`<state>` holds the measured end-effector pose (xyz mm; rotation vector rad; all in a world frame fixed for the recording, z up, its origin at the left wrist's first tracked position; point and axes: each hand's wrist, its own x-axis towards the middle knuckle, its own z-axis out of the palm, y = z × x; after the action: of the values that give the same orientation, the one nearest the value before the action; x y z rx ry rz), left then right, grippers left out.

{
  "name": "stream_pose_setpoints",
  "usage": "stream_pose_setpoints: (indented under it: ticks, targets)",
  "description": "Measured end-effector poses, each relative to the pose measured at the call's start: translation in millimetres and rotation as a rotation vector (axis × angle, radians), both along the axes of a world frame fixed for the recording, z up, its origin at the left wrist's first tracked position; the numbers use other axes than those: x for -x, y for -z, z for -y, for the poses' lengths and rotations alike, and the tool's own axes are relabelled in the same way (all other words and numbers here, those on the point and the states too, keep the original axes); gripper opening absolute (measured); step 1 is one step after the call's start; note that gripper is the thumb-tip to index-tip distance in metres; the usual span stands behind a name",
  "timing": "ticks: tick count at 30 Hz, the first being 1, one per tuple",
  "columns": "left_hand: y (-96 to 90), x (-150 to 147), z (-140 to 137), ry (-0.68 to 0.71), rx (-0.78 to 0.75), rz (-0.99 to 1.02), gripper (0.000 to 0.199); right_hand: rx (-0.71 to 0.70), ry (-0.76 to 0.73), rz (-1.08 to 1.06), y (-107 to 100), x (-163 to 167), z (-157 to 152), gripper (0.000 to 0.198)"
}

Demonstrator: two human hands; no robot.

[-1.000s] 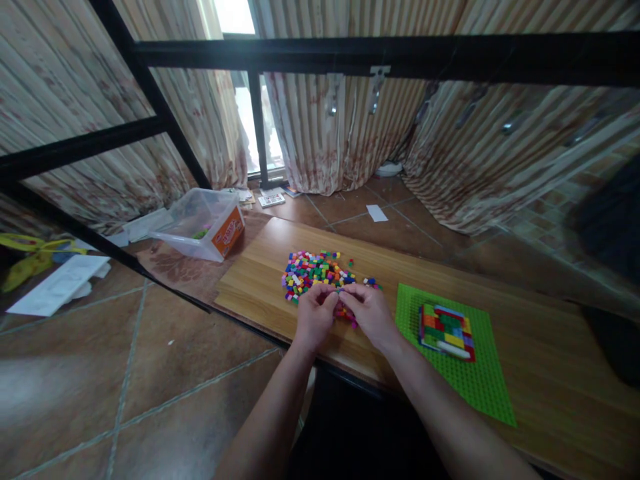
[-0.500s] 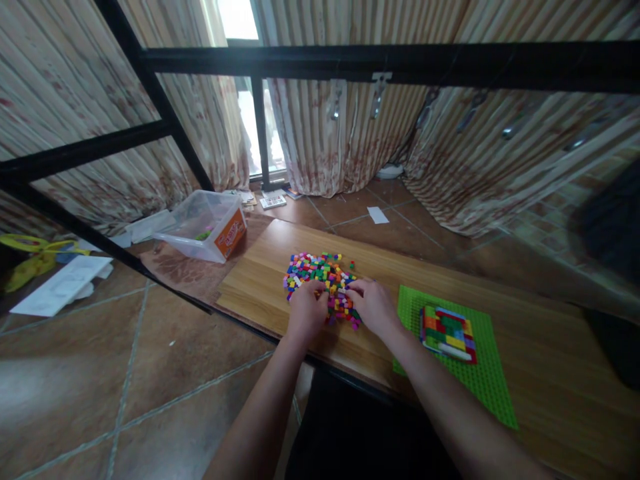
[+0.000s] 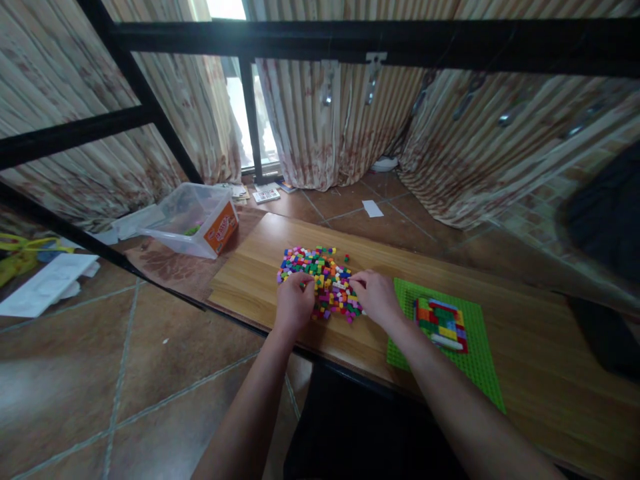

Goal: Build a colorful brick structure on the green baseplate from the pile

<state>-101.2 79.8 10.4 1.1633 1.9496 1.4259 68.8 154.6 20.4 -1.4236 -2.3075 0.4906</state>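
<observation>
A loose pile of small coloured building bricks (image 3: pixel 320 270) lies on the wooden table (image 3: pixel 265 293). At the pile's near left edge is my left hand (image 3: pixel 295 301), its fingers bent and closed together; whatever they pinch is too small to make out. My right hand (image 3: pixel 376 297) reaches in from the right side, thumb and forefinger closed at the bricks, and I cannot tell what is between them. Right of that hand lies a green baseplate (image 3: pixel 475 327), bearing a low multicoloured brick structure (image 3: pixel 443 325) with a white piece along its near side.
A clear plastic bin (image 3: pixel 187 223) with an orange label stands on the floor beyond the table's left end. A black metal frame (image 3: pixel 320 40) crosses above, before striped curtains (image 3: pixel 310 133). White panels (image 3: pixel 47 283) lie on the tiled floor (image 3: pixel 190 373); a dark object (image 3: pixel 603 333) rests at right.
My hands have moved slightly apart over the pile, the left one going left. The whole view has shifted a little, so the table and bin appear higher and further left.
</observation>
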Motion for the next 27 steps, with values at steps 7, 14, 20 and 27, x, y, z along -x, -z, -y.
stream_pose_setpoints:
  ticks: [7,14,20,27]
  targets:
    - [6.0,7.8,30.2,-0.145,-0.075,-0.01,0.015,0.017,0.031,-0.077,3.4,-1.6,1.5,0.018]
    - [18.9,-5.9,82.0,-0.081,-0.026,-0.356,0.038,0.066,-0.049,-0.242,-0.9,-0.9,38.2,0.017]
    - [13.9,-8.1,78.9,0.056,0.127,-0.464,0.029,0.107,-0.174,-0.276,10.9,15.5,83.4,0.015]
    - [16.3,-8.7,76.4,0.097,0.041,-0.509,0.023,0.149,-0.147,-0.299,14.4,26.7,92.1,0.015]
